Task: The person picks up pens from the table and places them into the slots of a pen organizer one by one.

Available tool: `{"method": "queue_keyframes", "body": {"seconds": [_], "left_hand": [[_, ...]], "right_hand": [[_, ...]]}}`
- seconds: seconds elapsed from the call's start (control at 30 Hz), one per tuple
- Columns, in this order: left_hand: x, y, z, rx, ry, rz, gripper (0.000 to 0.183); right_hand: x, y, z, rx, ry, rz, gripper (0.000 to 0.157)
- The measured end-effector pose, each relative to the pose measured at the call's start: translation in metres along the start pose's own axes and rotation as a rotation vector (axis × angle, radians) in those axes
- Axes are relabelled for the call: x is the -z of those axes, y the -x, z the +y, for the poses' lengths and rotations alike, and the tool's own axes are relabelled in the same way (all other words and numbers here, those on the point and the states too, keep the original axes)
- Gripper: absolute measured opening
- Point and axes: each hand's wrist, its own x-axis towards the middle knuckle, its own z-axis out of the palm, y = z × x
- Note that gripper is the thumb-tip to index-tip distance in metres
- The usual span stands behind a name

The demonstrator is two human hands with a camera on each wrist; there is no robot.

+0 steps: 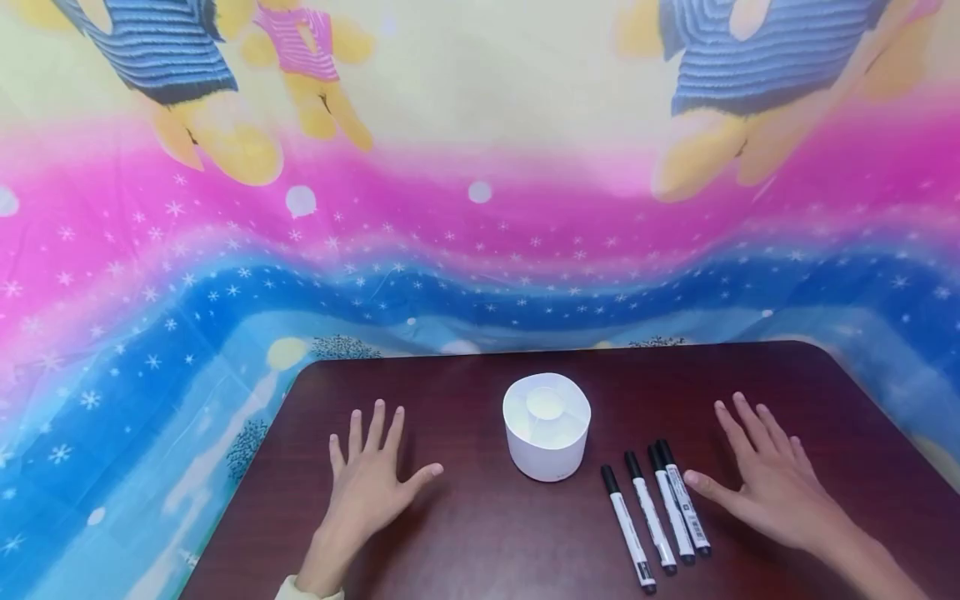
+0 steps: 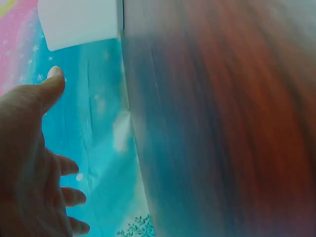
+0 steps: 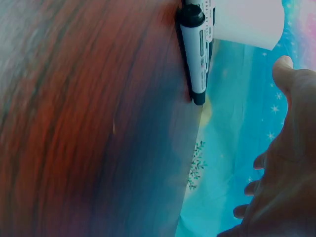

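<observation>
My left hand [image 1: 367,483] is spread over the left part of the dark table, palm down and holding nothing. On the other side my right hand [image 1: 780,492] is spread the same way, its thumb close beside a group of several black-capped white markers [image 1: 628,533]. These lie roughly side by side, caps toward the far edge; the two rightmost touch. A white round container [image 1: 547,458] with inner compartments and a central ring stands between the hands, left of the markers. In the right wrist view, a marker [image 3: 195,59] and part of the white container [image 3: 247,22] show beyond the thumb.
The dark wood-grain table [image 1: 465,533] has rounded far corners. Right behind it hangs a colourful cloth [image 1: 480,242] printed with bears, snowflakes and pink and blue bands, also running down the left and right sides.
</observation>
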Motion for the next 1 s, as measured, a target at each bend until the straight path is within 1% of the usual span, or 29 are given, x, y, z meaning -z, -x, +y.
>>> {"method": "queue_keyframes", "body": {"seconds": [0.23, 0.33, 0.53, 0.73, 1.0], "left_hand": [[-0.004, -0.008, 0.017, -0.045, 0.021, 0.023, 0.111], [-0.004, -0.012, 0.026, -0.069, 0.029, 0.034, 0.109], [-0.007, -0.019, 0.045, -0.112, 0.037, 0.029, 0.108], [-0.011, -0.023, 0.063, -0.163, 0.062, 0.020, 0.111], [-0.011, -0.026, 0.085, -0.217, 0.129, 0.003, 0.113]], "right_hand": [[-0.007, -0.004, -0.005, -0.009, -0.023, -0.047, 0.113], [-0.008, -0.005, -0.006, -0.006, -0.018, -0.049, 0.113], [-0.013, -0.007, -0.008, -0.004, 0.000, -0.050, 0.113], [-0.015, -0.007, -0.010, -0.007, -0.015, -0.052, 0.112], [-0.014, -0.006, -0.018, 0.009, -0.045, -0.036, 0.109]]}}
